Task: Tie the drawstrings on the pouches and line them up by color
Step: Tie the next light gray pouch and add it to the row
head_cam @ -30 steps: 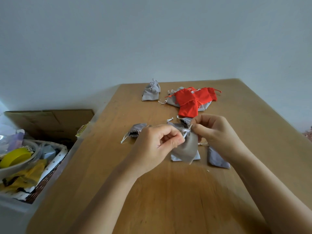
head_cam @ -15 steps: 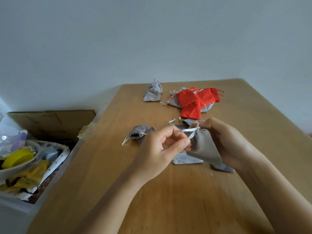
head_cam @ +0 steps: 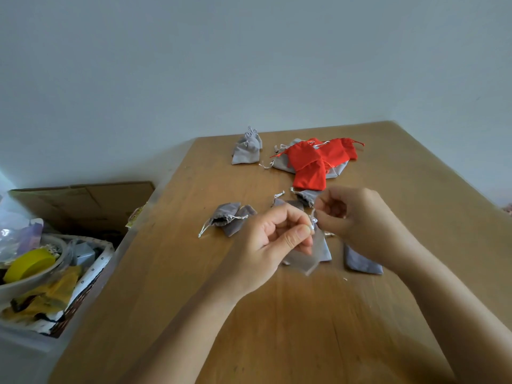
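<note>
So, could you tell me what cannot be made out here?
Head view:
- Whether the drawstring is knotted: tiny, blurred, pinched between left hand and right hand.
- Top of the held pouch: behind the fingers.
- How many grey pouches lie under the red pouches.
- The basket: cut by the left edge.

The wooden table [head_cam: 277, 328] bears scattered pouches. The far pouch [head_cam: 246, 149], grey with a gathered neck, lies near the back edge. Just right of it, red pouches [head_cam: 310, 167] are heaped over pale pouches [head_cam: 282, 163]. Nearer, the left pouches [head_cam: 230, 218], two grey ones, touch, a cord trailing left. The middle pouches [head_cam: 306, 195] lie just before the red heap. The flat pouch [head_cam: 360, 263] lies to the right.
</note>
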Demonstrator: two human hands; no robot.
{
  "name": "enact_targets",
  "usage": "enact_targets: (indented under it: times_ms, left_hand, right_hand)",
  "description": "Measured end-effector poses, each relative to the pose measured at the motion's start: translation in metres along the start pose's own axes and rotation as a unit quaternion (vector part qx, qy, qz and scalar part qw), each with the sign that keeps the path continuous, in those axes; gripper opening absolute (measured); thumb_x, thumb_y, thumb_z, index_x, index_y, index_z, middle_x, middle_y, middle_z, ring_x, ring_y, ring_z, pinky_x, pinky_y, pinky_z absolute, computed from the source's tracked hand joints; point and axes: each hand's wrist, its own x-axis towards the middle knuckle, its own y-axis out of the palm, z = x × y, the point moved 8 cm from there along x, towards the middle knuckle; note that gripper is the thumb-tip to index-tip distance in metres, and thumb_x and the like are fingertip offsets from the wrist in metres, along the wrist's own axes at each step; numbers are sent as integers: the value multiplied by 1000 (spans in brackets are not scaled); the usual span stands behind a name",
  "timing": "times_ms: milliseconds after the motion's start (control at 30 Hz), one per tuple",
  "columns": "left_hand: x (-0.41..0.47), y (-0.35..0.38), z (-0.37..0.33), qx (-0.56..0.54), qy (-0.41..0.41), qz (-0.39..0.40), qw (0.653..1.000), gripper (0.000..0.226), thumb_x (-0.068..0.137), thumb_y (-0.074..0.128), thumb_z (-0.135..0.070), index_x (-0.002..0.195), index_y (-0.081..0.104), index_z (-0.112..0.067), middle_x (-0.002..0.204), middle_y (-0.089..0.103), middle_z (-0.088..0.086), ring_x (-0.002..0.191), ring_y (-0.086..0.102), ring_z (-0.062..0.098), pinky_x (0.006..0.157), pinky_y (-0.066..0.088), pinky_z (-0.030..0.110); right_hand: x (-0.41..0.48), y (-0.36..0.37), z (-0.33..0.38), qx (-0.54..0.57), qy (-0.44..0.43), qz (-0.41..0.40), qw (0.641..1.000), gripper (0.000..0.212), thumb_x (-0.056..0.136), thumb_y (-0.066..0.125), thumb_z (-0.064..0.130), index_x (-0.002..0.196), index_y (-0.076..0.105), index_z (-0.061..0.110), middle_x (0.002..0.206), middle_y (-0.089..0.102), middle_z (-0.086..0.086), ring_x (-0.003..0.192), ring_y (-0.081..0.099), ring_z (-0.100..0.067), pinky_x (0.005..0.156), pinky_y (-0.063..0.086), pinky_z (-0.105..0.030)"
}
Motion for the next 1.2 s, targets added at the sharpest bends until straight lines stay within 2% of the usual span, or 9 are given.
enact_targets:
  times_ms: [100,167,267,333,500,700,900,1033,1200]
  left_hand:
    - [1,-1,0,-4,-3,-4,1000,11,93,55,-10,85,61,-14,75,64,-6,73,63,8,72,49,19]
    - [1,-1,-2,-9,1,-5,1000,10,92,55,-10,86,61,-14,76,65,-7,76,62,7,75,48,17]
    - [2,5,-5,12,5,10,1000,10,92,55,-8,87,61,-13,79,67,-9,80,62,4,76,45,15]
    - [2,9,-5,14,6,20,1000,12,92,55,-4,86,61,-13,78,67,-11,79,62,1,75,44,12]
    - [0,8,-8,15,18,19,1000,11,91,56,-5,85,62,-12,77,65,-6,78,61,2,76,44,13]
    - [1,5,-7,-12,6,23,1000,7,91,59,-12,85,62,-13,77,67,-7,78,62,5,76,46,16]
    - [2,-12,-3,-132,-8,-60,989,7,86,59,-15,79,60,-14,74,63,-3,69,57,7,66,44,16]
    - [5,-22,5,-213,-56,-116,968,18,78,47,-8,62,53,-14,90,71,6,59,52,10,52,40,18]
    - [5,-37,13,-256,-102,-166,947,23,80,51,-16,59,60,-13,67,66,3,46,45,5,43,35,14]
  right_hand:
    - [-2,-5,10,-45,-41,-60,996,15,78,66,1,72,60,13,65,58,8,64,52,-11,59,40,-17]
    - [-1,-8,4,80,14,-31,996,11,81,63,4,72,60,9,63,58,7,60,50,-9,63,41,-23]
    - [-4,-4,-3,360,123,27,924,17,86,55,2,70,58,6,60,56,-1,59,53,-13,65,42,-28]
    - [-6,0,-4,404,154,45,901,22,90,50,0,71,57,6,60,55,-3,57,53,-14,63,43,-28]
    - [-5,-14,5,113,31,-52,992,18,86,61,5,70,58,13,57,59,-3,55,50,-7,60,42,-19]
    - [-17,-26,36,-110,-186,-164,963,6,78,59,2,80,56,8,72,53,3,66,47,-14,60,39,-18]
    - [-16,-22,35,-124,-217,-185,950,11,89,61,7,90,71,7,80,62,2,68,53,-12,64,42,-15]
    - [-9,-11,24,-12,-148,-129,981,11,87,62,15,89,72,10,79,66,4,72,60,-11,66,46,-17]
    - [-10,22,19,172,-56,-15,983,26,88,54,24,84,57,-1,69,61,-7,65,59,-20,64,48,-34]
